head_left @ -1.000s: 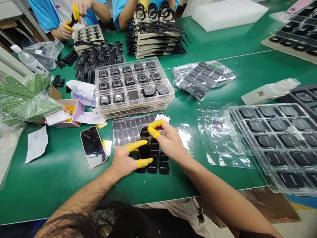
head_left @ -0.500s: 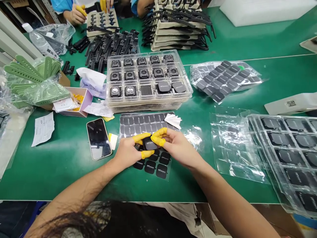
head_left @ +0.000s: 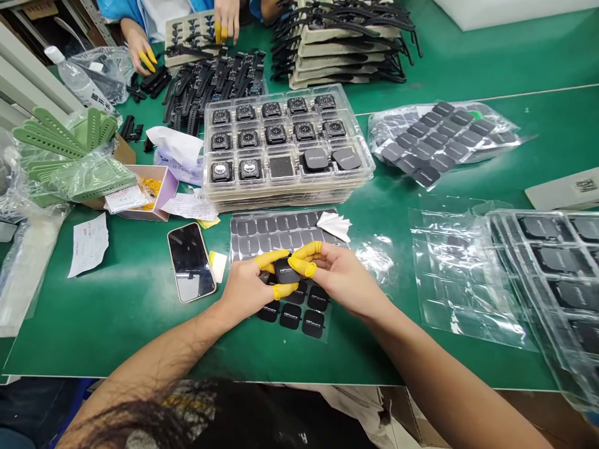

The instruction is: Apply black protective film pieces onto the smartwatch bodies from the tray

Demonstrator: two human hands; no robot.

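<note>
Pad (head_left: 285,270) between left hand (head_left: 244,290), right hand (head_left: 345,279)

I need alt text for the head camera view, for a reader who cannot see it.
The left hand and right hand, wearing yellow finger cots, pinch a small black square pad above a sheet of matching pads on a green workbench. A stack of clear trays holding watch bodies sits behind.

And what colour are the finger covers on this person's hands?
Yellow finger covers, best seen in the head view, pinching a black pad.
</note>
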